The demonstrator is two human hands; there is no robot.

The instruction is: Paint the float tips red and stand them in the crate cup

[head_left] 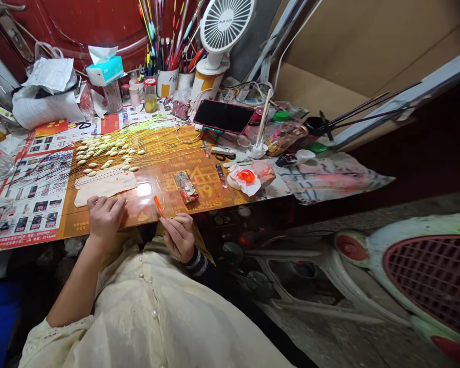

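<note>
My right hand (179, 236) is closed at the table's front edge, its fingertips pinching a slim stick with a bright orange end (158, 206). Whether this is a brush or another slim piece cannot be made out. To its left, my left hand (106, 217) is curled at the lower edge of a pale cloth (103, 185); anything between its fingers is hidden. Behind the cloth lie several cream oval pieces on thin stems (109, 148). A paint-spattered block (187, 187) lies beyond my right hand, and a small dish of orange paint (246, 176) stands farther right.
At the back are a phone (224, 116), a white fan (228, 25), a cup of coloured sticks (167, 82), a tissue box (105, 70) and a jar of yellowish liquid (150, 96). A paint-stained cloth (333, 176) hangs over the right end. A slatted seat (429, 276) stands lower right.
</note>
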